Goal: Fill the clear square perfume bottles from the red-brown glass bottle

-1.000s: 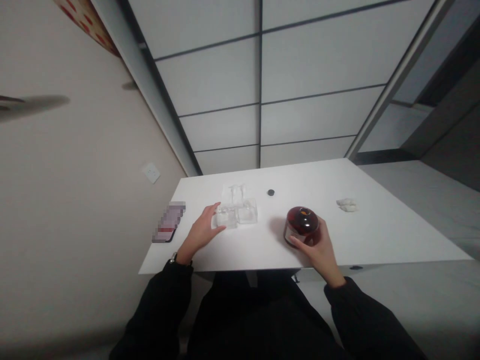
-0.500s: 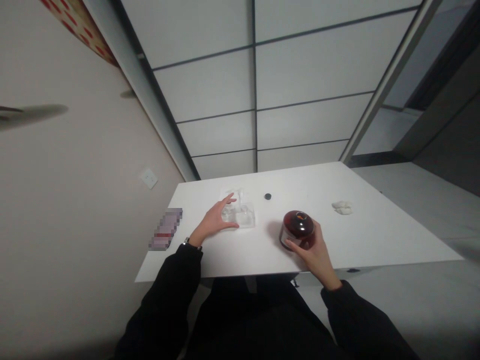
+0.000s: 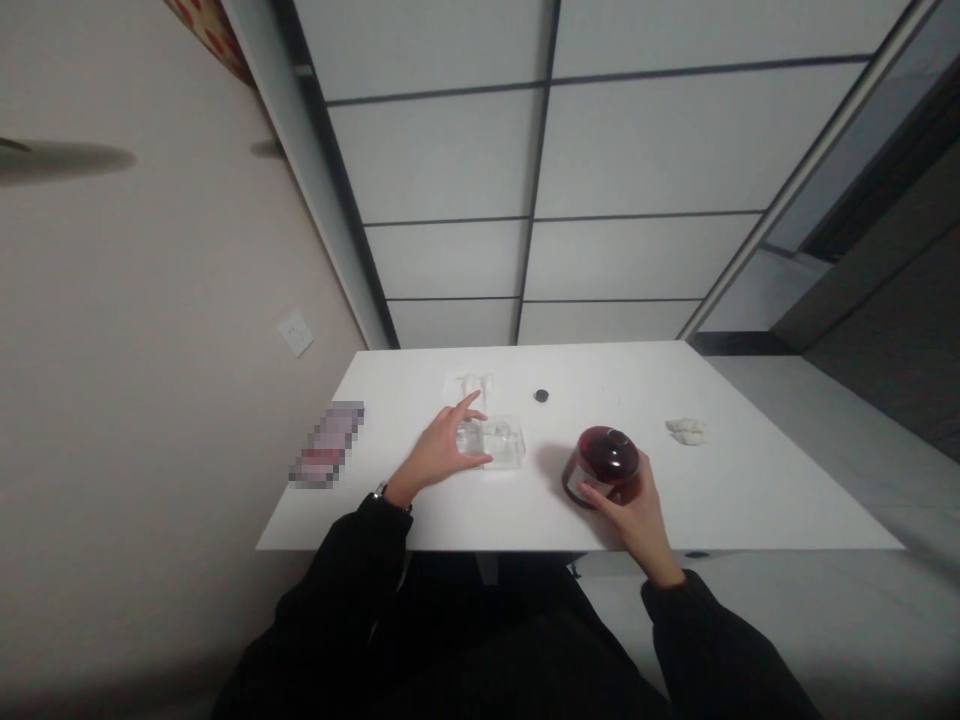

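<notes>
My right hand (image 3: 630,505) is wrapped round the side of a squat, dark red glass bottle (image 3: 606,452) with a pale label. The bottle's narrow round mouth faces up, and it is at the table's front part. My left hand (image 3: 446,452) has its thumb and fingers spread in a C beside a clear container (image 3: 504,445) with compartments. Part of this container lies between thumb and fingers; whether they touch it is hard to see. A small dark round cap (image 3: 541,396) lies behind, between the two hands.
The white table (image 3: 750,490) has a crumpled white tissue (image 3: 686,431) on its right side. A blurred-out pinkish flat object (image 3: 330,445) lies at the left edge. Behind stand white panelled doors (image 3: 615,260); the wall with a socket (image 3: 295,335) is at left.
The camera view has shifted and turned slightly. Both hands keep nearly the same pose, the right one still round the bottle. The bottle's mouth looks tilted a little differently.
</notes>
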### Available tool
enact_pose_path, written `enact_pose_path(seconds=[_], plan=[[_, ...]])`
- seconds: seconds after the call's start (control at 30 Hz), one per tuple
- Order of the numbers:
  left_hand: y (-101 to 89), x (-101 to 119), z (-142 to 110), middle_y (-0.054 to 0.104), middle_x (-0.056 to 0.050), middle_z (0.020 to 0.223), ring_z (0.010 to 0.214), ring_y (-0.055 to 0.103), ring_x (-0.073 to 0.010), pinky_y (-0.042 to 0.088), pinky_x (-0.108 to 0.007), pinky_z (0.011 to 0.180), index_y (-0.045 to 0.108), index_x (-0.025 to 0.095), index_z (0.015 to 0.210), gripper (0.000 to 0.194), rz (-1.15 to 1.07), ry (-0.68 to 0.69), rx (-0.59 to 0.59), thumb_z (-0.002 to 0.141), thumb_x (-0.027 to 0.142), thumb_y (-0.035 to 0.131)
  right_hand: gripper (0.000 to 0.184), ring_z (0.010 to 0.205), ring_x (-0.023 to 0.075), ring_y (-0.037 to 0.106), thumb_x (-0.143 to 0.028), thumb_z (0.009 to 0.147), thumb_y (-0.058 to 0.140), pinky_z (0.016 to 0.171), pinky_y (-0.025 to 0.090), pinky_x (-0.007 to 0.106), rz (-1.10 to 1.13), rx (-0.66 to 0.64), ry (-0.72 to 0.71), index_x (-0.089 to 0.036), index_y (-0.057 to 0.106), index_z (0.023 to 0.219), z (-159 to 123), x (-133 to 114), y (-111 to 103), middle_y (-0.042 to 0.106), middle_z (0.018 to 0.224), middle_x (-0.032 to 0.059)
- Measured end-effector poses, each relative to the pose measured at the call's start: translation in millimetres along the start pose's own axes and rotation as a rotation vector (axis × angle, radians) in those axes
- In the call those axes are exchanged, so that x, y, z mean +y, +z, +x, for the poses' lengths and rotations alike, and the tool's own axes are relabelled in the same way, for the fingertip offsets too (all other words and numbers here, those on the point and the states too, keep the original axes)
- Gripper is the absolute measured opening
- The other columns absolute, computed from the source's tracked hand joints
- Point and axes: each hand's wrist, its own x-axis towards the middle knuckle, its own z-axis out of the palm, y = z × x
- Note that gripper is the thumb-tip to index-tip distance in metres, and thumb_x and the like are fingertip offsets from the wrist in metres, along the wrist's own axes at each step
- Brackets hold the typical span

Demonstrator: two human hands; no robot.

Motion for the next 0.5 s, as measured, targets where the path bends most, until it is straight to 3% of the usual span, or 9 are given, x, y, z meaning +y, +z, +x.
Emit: enact_pose_path(seconds=[0.17,0.3,0.4,0.5], plan=[[7.5,8,-25,0.07,-0.008,0.141,0.13,0.058,-0.032,0.041,-0.057,0.121,0.023,0.028,0.17,0.112,-0.032,-0.017,-0.015,0.08,0.031,0.089,0.084,0.119,0.0346,0.071,-0.052,0.07,0.094,0.103,0.06,0.057,-0.216,-0.016,-0.102,-0.023,0.056,0.139,4,-17,-3,0.067,0.136,0.0159],[9.9,9,-31,0.069,-0.009,0.142,0.131,0.058,-0.0329,0.042,-0.059,0.121,0.02,0.032,0.171,0.115,-0.047,-0.009,-0.018,0.081,0.034,0.09,0.074,0.124,0.0344,0.07,-0.048,0.079,0.09,0.106,0.06,0.056,-0.406,-0.083,-0.326,-0.024,0.058,0.142,17,-35,-1,0.069,0.138,0.0147],[7.3,4,-33,0.055,-0.015,0.16,0.15,0.045,-0.0379,0.033,-0.064,0.127,0.015,0.031,0.172,0.126,-0.118,0.058,-0.013,0.076,0.054,0.093,0.066,0.124,0.0336,0.071,-0.038,0.086,0.084,0.104,0.061,0.055,-0.548,-0.159,-0.496,-0.025,0.058,0.145,28,-46,2,0.07,0.138,0.0142],[5.2,-7,-36,0.03,-0.018,0.176,0.164,0.024,-0.0409,0.023,-0.065,0.132,0.014,0.03,0.173,0.127,-0.234,0.146,0.103,0.076,0.081,0.078,0.065,0.123,0.0329,0.07,-0.029,0.091,0.078,0.1,0.063,0.054,-0.677,-0.207,-0.643,-0.026,0.054,0.151,37,-54,5,0.07,0.138,0.0142]])
